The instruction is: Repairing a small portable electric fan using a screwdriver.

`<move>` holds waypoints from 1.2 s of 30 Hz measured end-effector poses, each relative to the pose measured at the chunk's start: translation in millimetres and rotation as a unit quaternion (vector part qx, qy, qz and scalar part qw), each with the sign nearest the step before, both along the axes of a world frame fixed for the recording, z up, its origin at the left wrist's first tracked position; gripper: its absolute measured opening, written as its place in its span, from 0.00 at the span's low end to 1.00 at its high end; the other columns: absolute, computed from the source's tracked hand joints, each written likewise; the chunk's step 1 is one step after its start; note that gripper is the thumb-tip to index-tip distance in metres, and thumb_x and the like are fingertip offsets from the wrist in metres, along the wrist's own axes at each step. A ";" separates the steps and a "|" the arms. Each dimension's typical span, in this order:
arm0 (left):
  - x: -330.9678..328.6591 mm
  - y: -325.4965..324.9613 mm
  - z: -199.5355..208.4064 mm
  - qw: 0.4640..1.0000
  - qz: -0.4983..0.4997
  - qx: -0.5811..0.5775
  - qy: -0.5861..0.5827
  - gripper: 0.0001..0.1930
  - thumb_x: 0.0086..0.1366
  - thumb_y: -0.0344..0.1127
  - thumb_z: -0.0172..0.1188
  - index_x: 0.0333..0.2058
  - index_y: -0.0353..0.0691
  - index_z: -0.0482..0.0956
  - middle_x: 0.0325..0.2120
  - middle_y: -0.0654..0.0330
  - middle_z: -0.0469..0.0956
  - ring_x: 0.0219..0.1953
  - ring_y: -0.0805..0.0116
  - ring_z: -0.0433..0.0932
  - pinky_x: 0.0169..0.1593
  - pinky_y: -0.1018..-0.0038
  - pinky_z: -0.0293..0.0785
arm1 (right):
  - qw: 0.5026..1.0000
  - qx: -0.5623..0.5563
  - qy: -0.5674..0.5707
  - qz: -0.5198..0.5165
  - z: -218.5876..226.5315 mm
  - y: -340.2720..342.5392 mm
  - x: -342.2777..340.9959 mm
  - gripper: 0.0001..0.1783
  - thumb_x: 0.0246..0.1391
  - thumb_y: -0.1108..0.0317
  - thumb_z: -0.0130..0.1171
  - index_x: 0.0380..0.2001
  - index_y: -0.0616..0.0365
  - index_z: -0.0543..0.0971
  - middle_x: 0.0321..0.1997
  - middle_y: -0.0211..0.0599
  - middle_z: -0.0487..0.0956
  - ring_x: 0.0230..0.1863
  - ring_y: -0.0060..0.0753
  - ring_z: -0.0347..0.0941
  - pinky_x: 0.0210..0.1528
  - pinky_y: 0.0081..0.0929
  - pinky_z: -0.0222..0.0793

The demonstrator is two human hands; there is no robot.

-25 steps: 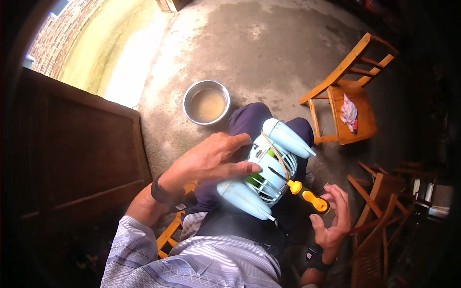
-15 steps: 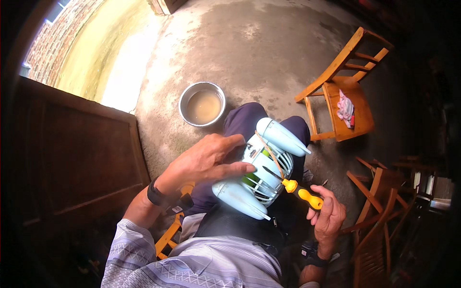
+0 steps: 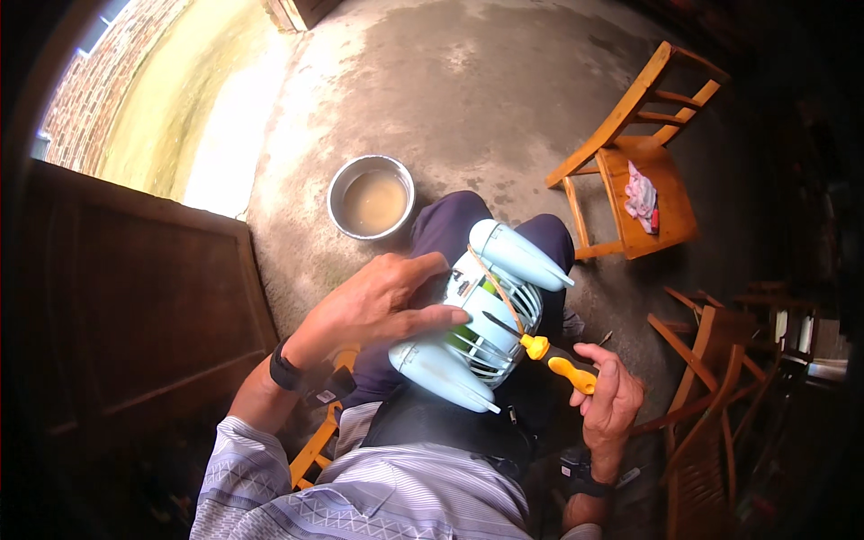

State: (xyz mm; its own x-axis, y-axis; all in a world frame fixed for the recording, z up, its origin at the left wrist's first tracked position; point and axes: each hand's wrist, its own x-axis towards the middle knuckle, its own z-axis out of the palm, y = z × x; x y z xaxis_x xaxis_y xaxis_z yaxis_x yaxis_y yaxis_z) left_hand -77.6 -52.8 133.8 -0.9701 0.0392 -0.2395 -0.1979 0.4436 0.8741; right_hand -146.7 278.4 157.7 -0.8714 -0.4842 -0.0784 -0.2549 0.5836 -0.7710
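Observation:
On my lap rests a light-blue plastic device (image 3: 464, 278) with a slatted cage, green parts inside and two tapered pods, the upper pod (image 3: 518, 255) and the lower pod (image 3: 443, 373). My left hand (image 3: 382, 301) grips its left side, thumb lying across the body. In my right hand (image 3: 612, 400) is a screwdriver (image 3: 567, 367) with a yellow and black handle, held near its butt end. The dark shaft points left over the cage, its tip close to my left thumb; whether it touches the device I cannot tell. A thin tan strip (image 3: 493, 278) crosses the cage.
A metal basin (image 3: 336, 200) of murky water stands on the concrete floor beyond my knees. Right of it is a wooden chair (image 3: 670, 171) with a pink cloth (image 3: 641, 196) on the seat. More wooden furniture (image 3: 706, 360) crowds the lower right. A dark wooden door panel (image 3: 153, 297) stands at left.
The whole view has shifted slightly, so things sit a little further left. Both hands keep their holds, and the screwdriver stays over the cage at nearly the same angle.

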 end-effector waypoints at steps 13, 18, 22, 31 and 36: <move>-5.1 1.4 -0.3 0.999 0.005 -0.029 -0.022 0.27 0.63 0.51 0.74 0.44 0.29 0.80 0.27 0.47 0.81 0.30 0.56 0.83 0.38 0.63 0.78 | 0.992 -0.075 0.086 0.049 -3.6 -3.7 -7.0 0.11 0.65 0.71 0.59 0.45 0.66 0.84 0.28 0.40 0.83 0.24 0.34 0.82 0.29 0.29 0.74; 0.1 -0.8 -5.4 1.000 0.017 0.007 -0.008 0.25 0.63 0.46 0.74 0.46 0.29 0.80 0.29 0.50 0.84 0.31 0.60 0.84 0.40 0.65 0.78 | 0.994 -0.099 -0.030 0.025 -2.8 -8.3 -10.0 0.12 0.65 0.68 0.63 0.46 0.66 0.84 0.31 0.40 0.84 0.26 0.33 0.82 0.32 0.28 0.76; 2.3 0.4 -3.4 0.998 0.036 0.053 -0.021 0.28 0.63 0.43 0.74 0.54 0.27 0.80 0.30 0.54 0.84 0.32 0.68 0.83 0.40 0.69 0.77 | 0.986 -0.109 0.107 0.070 2.2 -1.3 -15.1 0.21 0.53 0.65 0.77 0.47 0.64 0.84 0.46 0.46 0.84 0.42 0.43 0.83 0.45 0.34 0.79; -5.5 6.1 14.2 0.999 0.007 -0.019 -0.026 0.23 0.66 0.44 0.72 0.49 0.27 0.81 0.29 0.49 0.83 0.31 0.58 0.83 0.39 0.65 0.77 | 0.995 -0.029 0.060 0.070 6.8 0.2 -8.1 0.16 0.55 0.70 0.73 0.47 0.62 0.84 0.34 0.41 0.84 0.33 0.43 0.83 0.37 0.33 0.77; 1.0 1.3 5.8 0.999 0.018 -0.026 -0.012 0.24 0.67 0.47 0.70 0.48 0.28 0.81 0.29 0.46 0.84 0.31 0.53 0.84 0.39 0.62 0.78 | 0.992 -0.059 0.083 0.076 16.5 -4.1 -16.1 0.20 0.52 0.68 0.77 0.48 0.63 0.84 0.38 0.43 0.85 0.36 0.45 0.84 0.40 0.34 0.79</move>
